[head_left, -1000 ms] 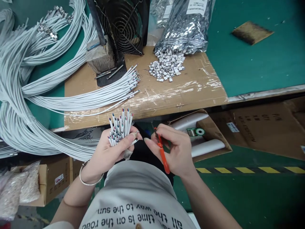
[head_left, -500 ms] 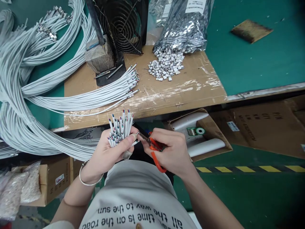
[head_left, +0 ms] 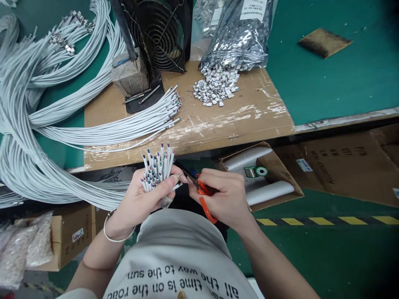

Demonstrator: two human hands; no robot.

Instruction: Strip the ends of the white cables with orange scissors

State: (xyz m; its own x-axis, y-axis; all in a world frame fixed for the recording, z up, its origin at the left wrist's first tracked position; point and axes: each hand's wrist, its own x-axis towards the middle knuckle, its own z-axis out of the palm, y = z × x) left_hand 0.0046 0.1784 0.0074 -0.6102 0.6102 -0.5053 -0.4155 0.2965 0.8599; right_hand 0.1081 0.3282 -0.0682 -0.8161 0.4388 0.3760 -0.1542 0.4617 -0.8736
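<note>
My left hand (head_left: 149, 191) is closed around a bundle of white cables (head_left: 158, 164), their cut ends with small coloured wire tips pointing up and away from me. One cable end sticks out to the right between thumb and forefinger. My right hand (head_left: 221, 195) grips orange-handled scissors (head_left: 205, 195), with the dark blades pointing up and left beside the left fingertips. Right fingertips reach close to that single cable end; whether they touch it I cannot tell. On the table edge ahead lies another fan of white cables (head_left: 124, 131).
A pile of small white connectors (head_left: 215, 89) lies before a plastic bag (head_left: 240, 37). A soldering iron (head_left: 127, 37) leans on a block (head_left: 131, 74) near a black fan (head_left: 162, 37). Below right, an open carton (head_left: 280, 182) holds a solder spool (head_left: 261, 171).
The scissor blades have swung slightly up and away from the single cable end, and the right hand has shifted a little. The left hand keeps its hold on the bundle.
</note>
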